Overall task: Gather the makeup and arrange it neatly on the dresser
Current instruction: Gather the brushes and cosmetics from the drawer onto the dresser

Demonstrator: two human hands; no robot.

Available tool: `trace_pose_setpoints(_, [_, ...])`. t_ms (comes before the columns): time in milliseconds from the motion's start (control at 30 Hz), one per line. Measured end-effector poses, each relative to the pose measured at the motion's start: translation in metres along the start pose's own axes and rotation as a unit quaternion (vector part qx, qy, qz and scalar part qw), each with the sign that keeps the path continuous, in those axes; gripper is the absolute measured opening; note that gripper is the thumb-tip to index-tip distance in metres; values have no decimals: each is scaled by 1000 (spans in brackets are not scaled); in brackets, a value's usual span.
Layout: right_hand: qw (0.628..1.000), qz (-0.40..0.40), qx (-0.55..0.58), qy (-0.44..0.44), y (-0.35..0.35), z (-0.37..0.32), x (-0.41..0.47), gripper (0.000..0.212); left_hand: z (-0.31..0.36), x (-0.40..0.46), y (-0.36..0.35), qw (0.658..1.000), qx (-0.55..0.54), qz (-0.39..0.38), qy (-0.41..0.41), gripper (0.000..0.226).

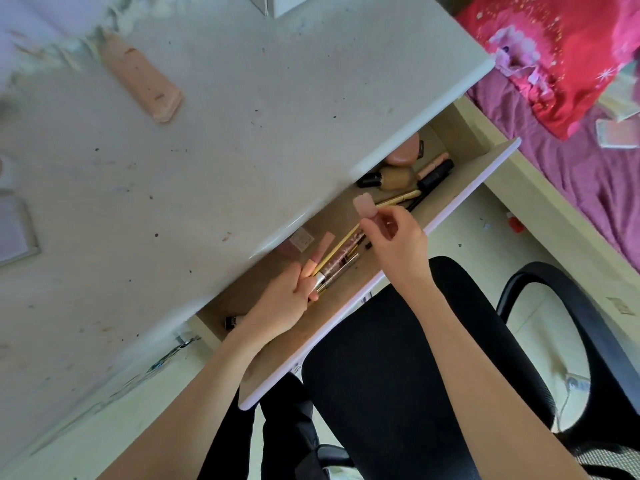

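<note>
My right hand (394, 233) pinches a small pink tube (365, 205) over the open drawer (460, 188). My left hand (287, 299), down in the drawer, grips a bunch of makeup sticks (332, 263).

Both forearms are bare to the frame edge, with no sleeves, and the 2 hands (394, 237) carry no rings.

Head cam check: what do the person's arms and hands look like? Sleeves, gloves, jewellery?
Both forearms are bare as far up as the frame shows, no sleeves in view. The left hand and right hand wear no gloves. No rings, watch or bracelets visible.
</note>
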State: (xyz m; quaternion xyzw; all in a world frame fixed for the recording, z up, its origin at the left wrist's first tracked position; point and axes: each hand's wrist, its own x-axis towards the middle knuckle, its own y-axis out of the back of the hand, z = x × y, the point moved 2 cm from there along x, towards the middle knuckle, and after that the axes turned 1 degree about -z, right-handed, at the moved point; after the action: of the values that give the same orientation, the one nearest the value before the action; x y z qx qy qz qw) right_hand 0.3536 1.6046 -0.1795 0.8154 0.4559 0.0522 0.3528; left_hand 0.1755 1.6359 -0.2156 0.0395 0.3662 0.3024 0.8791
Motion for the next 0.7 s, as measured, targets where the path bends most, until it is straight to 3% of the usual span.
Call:
trace_pose_setpoints(133, [995, 33, 89, -25, 7, -32, 1, 20, 36, -17, 28, 998, -39, -5, -58, 20])
trace_pose_setpoints(267, [987, 24, 157, -31, 4, -66, 29, 30, 62, -13, 65, 992, -29, 103, -69, 20])
trace_pose_setpoints(367, [993, -1, 112, -30, -9, -84, 57, 29, 72, 13, 95, 980, -65, 186, -38, 27])
trace_pose_setpoints(467, [996, -30, 73, -37, -31, -104, 89, 38, 76, 52, 126, 973, -69, 221, 12, 36])
trace_pose_setpoints(700, [998, -53, -1, -19, -77, -153, 172, 46, 90, 124, 185, 958, 74, 277, -20, 36])
